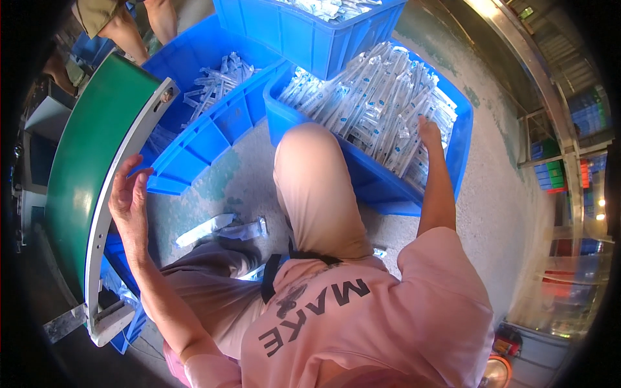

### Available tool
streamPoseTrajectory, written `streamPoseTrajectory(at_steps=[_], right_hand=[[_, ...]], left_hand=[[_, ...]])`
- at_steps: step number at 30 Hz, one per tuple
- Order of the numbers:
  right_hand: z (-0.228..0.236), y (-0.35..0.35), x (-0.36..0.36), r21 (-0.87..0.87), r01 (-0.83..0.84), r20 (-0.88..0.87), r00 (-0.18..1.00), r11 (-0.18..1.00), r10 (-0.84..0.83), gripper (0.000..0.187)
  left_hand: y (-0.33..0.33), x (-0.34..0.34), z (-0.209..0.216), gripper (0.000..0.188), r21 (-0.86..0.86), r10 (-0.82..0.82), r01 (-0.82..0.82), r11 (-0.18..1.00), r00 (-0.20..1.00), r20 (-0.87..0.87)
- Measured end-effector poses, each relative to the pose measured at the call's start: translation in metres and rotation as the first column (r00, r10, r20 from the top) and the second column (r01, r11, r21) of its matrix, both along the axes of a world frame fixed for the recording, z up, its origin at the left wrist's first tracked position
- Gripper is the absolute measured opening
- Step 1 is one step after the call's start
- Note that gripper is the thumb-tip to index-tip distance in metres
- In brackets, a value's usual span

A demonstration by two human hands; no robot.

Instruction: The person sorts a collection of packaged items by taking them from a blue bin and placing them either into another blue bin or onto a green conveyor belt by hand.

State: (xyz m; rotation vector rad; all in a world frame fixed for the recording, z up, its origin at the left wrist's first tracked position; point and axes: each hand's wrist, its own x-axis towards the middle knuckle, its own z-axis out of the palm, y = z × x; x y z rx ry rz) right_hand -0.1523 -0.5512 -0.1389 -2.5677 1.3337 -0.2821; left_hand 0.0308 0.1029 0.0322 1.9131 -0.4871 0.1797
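My left hand (129, 191) is raised beside the white side rail (123, 161) of a green conveyor belt (90, 155). Its fingers are bent and apart, with nothing between them. At the right, my right hand (429, 132) is over a blue crate (466, 116), at the edge of a heap of long, thin, clear-wrapped packets (381, 97) with small blue marks. Its fingers look curled in against the packets; what they grip, if anything, is hidden.
Another blue crate (220, 126) with loose packets stands left, beside the conveyor. A third blue crate (310, 39) sits over the far side of the full one. Packets (207, 229) lie on the floor near my leg. Another person's legs (126, 35) show at the far left.
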Motion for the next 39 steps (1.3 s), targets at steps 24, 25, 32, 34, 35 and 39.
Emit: streamPoseTrajectory(at_steps=[24, 25, 32, 34, 35, 39], right_hand=[[0.01, 0.132, 0.063, 0.287, -0.013, 0.093, 0.996, 0.958, -0.014, 0.051], [0.016, 0.138, 0.068, 0.436, -0.039, 0.149, 0.988, 0.899, -0.029, 0.055], [0.055, 0.155, 0.06, 0.477, -0.135, 0.145, 0.987, 0.868, 0.074, 0.049], [0.052, 0.123, 0.047, 0.288, -0.123, 0.14, 0.987, 0.95, 0.085, 0.053], [0.051, 0.099, 0.039, 0.103, -0.062, 0.171, 0.984, 0.993, 0.043, 0.056], [0.039, 0.045, 0.026, -0.081, 0.33, 0.114, 0.941, 0.941, -0.32, 0.06]], left_hand=[[0.004, -0.014, 0.005, 0.022, 0.294, 0.056, -0.051, 0.954, 0.998, -0.006], [0.004, -0.014, 0.004, 0.022, 0.306, 0.045, -0.042, 0.951, 0.999, -0.002], [0.009, -0.011, -0.002, 0.021, 0.274, 0.057, -0.056, 0.96, 0.998, 0.003], [0.009, -0.01, -0.004, 0.021, 0.304, 0.053, -0.051, 0.951, 0.999, 0.001], [0.008, -0.012, 0.0, 0.021, 0.328, 0.042, -0.044, 0.944, 0.999, 0.011], [0.014, -0.012, -0.002, 0.022, 0.39, 0.046, -0.041, 0.92, 0.999, -0.004]])
